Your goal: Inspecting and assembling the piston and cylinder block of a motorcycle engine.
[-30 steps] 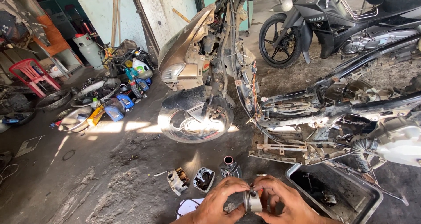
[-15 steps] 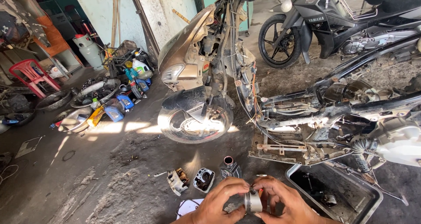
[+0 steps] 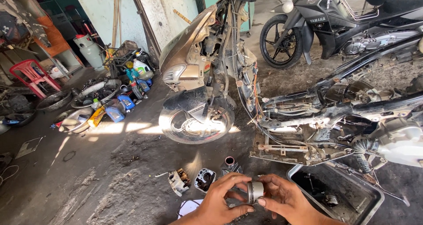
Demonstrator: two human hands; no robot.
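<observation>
Stained concrete workshop floor [image 3: 88, 181] fills the foreground, seen from above at the bottom edge of the view. Left hand [image 3: 224, 198] and right hand [image 3: 284, 198] meet over a short metal cylinder [image 3: 255, 191], probably a piston, though its far side is hidden. The cylinder is silver-grey, with fine grooves ringing its wall; it lies on its side between the two hands, low in the centre of the view. Left thumb and fingers pinch its near end; right fingers close on its other end, so both hands are clamped on it. Just beyond the hands, three small engine parts [image 3: 205, 179] lie on the floor. To the right sits a dark metal tray [image 3: 374, 198] with oily residue. Behind it stands a stripped motorcycle frame [image 3: 326, 115], wiring exposed, with its front wheel [image 3: 196, 121] turned toward the camera. Farther left, oil bottles [image 3: 116, 112] and metal pans [image 3: 55, 101] are scattered near a red plastic chair [image 3: 33, 75]. A black scooter [image 3: 335, 18] is parked at the back.
</observation>
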